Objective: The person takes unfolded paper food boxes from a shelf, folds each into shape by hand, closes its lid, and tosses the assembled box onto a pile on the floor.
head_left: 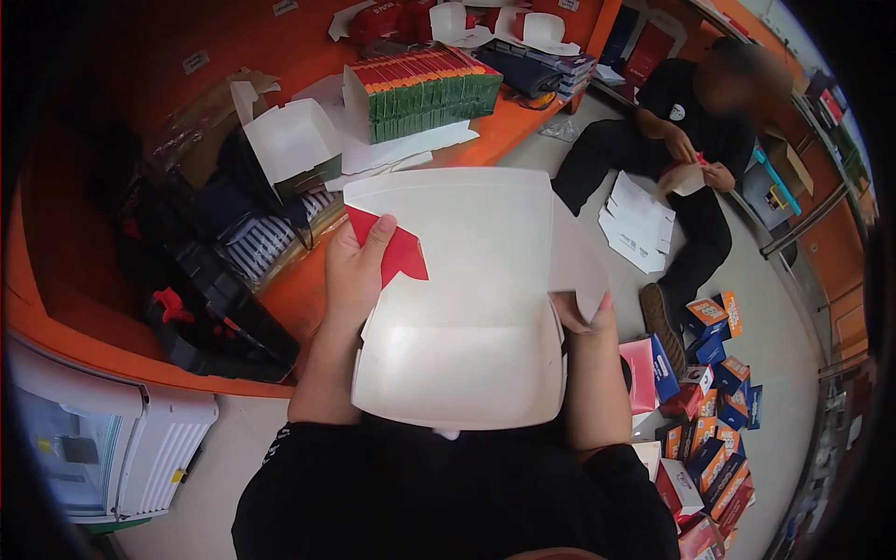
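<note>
A cardboard food box [467,252], white inside with its lid raised, is held up in front of my body between both hands. My left hand [353,266] pinches a red flap at the lid's left side, thumb on top of it. At the opposite side, my right hand [588,315] is closed on the pale side flap [577,252], its fingers partly behind the card. The lower half of the box forms a shallow tray facing me. Its outer faces are hidden.
An orange shelf [504,140] holds a green-and-red stack of cartons [429,98] and an open white box [291,140]. Another person [695,131] sits on the floor handling a small box. Several printed boxes [709,429] lie at the right; a black case [219,308] is left.
</note>
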Tool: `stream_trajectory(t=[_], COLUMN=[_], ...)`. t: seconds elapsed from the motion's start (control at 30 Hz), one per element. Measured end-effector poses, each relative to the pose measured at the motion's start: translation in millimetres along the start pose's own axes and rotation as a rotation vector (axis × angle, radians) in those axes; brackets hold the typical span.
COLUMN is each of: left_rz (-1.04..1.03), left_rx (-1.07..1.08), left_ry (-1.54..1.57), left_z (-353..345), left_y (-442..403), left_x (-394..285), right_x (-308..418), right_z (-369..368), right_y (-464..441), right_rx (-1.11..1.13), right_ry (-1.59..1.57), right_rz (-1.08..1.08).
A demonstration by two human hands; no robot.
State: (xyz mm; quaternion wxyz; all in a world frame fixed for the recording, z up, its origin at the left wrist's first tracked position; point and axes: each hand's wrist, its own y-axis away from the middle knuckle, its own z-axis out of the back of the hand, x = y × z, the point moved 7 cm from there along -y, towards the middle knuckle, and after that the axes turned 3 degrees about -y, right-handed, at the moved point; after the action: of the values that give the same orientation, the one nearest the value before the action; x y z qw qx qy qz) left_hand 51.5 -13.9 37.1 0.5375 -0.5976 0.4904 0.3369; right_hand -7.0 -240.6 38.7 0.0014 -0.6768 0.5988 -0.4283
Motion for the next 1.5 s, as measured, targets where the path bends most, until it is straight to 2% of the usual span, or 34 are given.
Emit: stream_trajectory(t=[0.07, 0.13, 0.23, 0.27, 0.37, 0.5, 0.53, 0.63, 0.73, 0.8, 0.83, 0.9, 0.93, 1.03, 1.07, 1.13, 1.2, 1.3, 1.4, 1.5], left_rz=[-0.006, -0.029, -0.044, -0.056, -0.071, -0.068, -0.027, -0.129, -0.246, -0.214, -0.202, -0.033, 0.058, -0.179, -0.25, -0.395, -0.371, -0.387, -0.446, -0.444], left_rx=[-0.006, -0.003, 0.051, 0.077, 0.132, 0.229, 0.236, 0.183, -0.004, -0.012, -0.013, 0.008, 0.018, -0.037, 0.011, 0.114, 0.122, 0.168, 0.264, 0.312], left_ry=[-0.034, -0.045, -0.088, -0.108, 0.032, -0.169, -0.29, -0.138, -0.258, -0.422, -0.502, -0.527, -0.539, -0.627, -0.745, -0.976, -0.965, -0.949, -0.967, -0.954], left_z=[-4, -9, -12, -12, -24, -18, -10, -5, 9, 30, 39, 55, 60, 59, 56, 48, 54, 62, 67, 63], left_y=[3, 5, 6, 5, 5, 3, -1, -3, 6, 12, 13, 20, 25, 35, 37, 40, 41, 42, 44, 49], left_x=[-6, -12, -9, -10, -9, 9, 19, 15, -8, 8, 11, 16, 19, -5, -17, -43, -43, -38, -39, -40], right_x=[-1, 1, -10, -4, -5, -13, -20, -39, -68, -83, -82, -75, -75, -78, -76, -79, -86, -91, -86, -83], right_z=[1, -20, -10, -9, 17, 37, 46, 46, 43, 40, 36, 25, 21, 20, 10, -3, -2, 8, -4, 4], right_y=[1, -8, -6, -15, -17, -6, -5, -6, -4, -3, -6, -10, -11, -13, -17, -19, -20, -15, -19, -15], right_rx=[-0.029, 0.03, -0.079, -0.282, -0.455, -0.47, -0.461, -0.362, -0.253, -0.233, -0.258, -0.31, -0.301, -0.198, -0.185, -0.16, -0.164, -0.206, -0.015, -0.17], right_ry=[0.292, 0.362, 0.64, 0.872, 0.815, 0.815, 0.892, 0.93, 0.875, 0.859, 0.817, 0.728, 0.7, 1.185, 1.195, 1.221, 1.202, 1.255, 1.233, 1.123], right_rz=[-0.133, -0.095, -0.477, -0.248, -0.233, -0.196, -0.283, -0.337, -0.413, -0.445, -0.346, -0.15, -0.134, -0.245, -0.098, -0.093, -0.125, -0.38, -0.024, -0.128])
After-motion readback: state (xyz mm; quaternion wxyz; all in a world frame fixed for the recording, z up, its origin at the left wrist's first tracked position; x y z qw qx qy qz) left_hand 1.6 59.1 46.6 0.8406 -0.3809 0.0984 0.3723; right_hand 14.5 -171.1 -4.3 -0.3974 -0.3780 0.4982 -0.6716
